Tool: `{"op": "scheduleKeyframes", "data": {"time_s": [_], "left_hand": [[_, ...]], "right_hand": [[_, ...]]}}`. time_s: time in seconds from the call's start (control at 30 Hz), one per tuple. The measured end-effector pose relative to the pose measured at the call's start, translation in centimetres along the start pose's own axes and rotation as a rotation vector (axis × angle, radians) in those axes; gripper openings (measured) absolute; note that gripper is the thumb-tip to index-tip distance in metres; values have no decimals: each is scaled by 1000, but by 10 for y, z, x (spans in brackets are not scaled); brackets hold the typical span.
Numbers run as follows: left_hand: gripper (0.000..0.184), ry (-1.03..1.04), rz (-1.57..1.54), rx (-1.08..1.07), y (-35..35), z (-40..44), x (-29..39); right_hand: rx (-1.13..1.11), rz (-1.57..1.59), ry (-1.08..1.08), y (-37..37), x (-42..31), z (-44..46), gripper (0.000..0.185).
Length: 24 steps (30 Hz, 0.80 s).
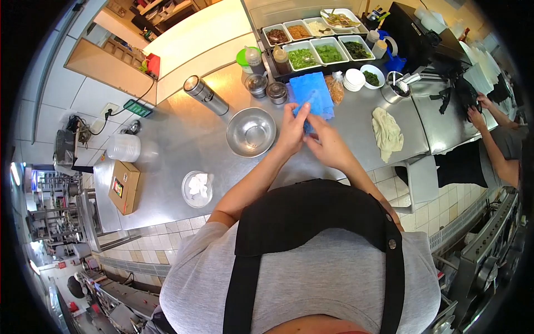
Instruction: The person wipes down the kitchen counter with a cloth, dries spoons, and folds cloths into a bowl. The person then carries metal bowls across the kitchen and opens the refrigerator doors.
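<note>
Over the steel counter, my left hand (292, 129) is closed with its thumb and fingers on a crumpled piece of thin blue material (307, 127). My right hand (329, 146) meets it from the right, fingers bent around the lower end of the same piece. Whether it is cloth or plastic I cannot make out. Just beyond my fingers lies a flat blue sheet or packet (310, 89); I cannot tell if the two are joined. A steel mixing bowl (251, 132) stands left of my left hand.
Trays of chopped greens (302, 56) line the back. A pepper mill (206, 96), a plastic dish with white pieces (197, 189) and a cardboard box (123, 187) are on the left. On the right are a crumpled cloth (387, 133) and a co-worker's hands (479, 112) at a black bag.
</note>
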State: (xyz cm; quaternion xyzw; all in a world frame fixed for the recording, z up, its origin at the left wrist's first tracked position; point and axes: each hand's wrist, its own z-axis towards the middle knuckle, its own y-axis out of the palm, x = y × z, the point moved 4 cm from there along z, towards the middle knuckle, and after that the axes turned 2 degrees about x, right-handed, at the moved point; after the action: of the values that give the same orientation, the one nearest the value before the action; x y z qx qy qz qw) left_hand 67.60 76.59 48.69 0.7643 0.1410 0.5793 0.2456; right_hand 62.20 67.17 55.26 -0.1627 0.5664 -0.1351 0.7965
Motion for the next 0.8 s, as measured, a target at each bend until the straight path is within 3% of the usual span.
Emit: {"op": "scheduleKeyframes", "data": {"time_s": [0.1,0.2,0.3,0.4,0.47,0.53,0.57,0.63,0.67,0.73,0.8], "left_hand": [[23,-22,19,-139,-1,-3,-2],[19,-176,-38,-252,-7,-11,-4],[19,-328,-193,-327,3,-20,15],[19,-336,-175,-331,6,-7,23],[19,-295,-94,-297,2,21,28],[22,-163,20,-295,-4,65,32],[24,-59,231,-176,-9,87,35],[37,185,642,103,-19,130,30],[38,361,908,137,-18,131,26],[39,738,1432,196,-7,127,24],[41,734,1421,31,9,126,19]], "right_hand": [[-393,45,97,-13,-1,-12,45],[-278,439,409,-41,45,-13,40],[291,144,233,-66,48,-3,30],[-41,576,322,-41,74,-1,25],[52,515,329,-44,88,19,26],[151,461,331,-41,104,51,28],[208,433,326,-41,116,72,28],[136,24,346,-37,163,105,28],[100,-181,349,-37,182,111,28],[86,-370,275,-47,196,108,26],[140,-413,208,-57,189,98,24]]}}
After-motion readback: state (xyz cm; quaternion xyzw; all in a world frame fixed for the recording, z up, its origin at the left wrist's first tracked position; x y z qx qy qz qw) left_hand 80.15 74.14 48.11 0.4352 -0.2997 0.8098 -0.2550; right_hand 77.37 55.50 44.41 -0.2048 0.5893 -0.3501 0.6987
